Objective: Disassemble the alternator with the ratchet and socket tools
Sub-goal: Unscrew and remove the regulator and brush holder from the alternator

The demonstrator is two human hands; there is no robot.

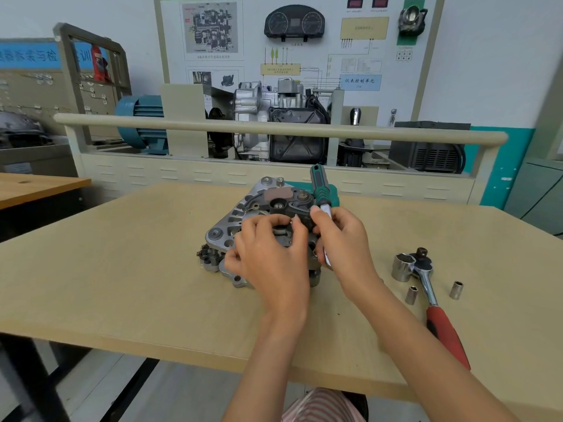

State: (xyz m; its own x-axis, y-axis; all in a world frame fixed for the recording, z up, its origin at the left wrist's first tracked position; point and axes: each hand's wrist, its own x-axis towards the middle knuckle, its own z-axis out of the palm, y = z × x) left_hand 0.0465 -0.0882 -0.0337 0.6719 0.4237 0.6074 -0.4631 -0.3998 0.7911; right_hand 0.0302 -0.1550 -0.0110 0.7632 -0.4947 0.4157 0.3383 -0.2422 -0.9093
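Now the left hand (271,254) rests on the alternator (243,220), fingers curled over its top, pinching something too small to tell; the right hand (341,239) grips a green-handled screwdriver (320,187) just beside it; right of that grip lie the ratchet (432,296), a big socket (402,267) and two small sockets (412,295) on the table (122,284).

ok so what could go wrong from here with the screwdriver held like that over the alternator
1. The right hand holds the green-and-black screwdriver by its shaft, not its handle, so it could slip out of the grip.
2. The left hand has its fingers on the grey metal alternator close to the tool, so a slip might jab them.
3. The two small silver sockets stand loose on the tan wooden table beside the red-handled ratchet; an elbow could knock them off.
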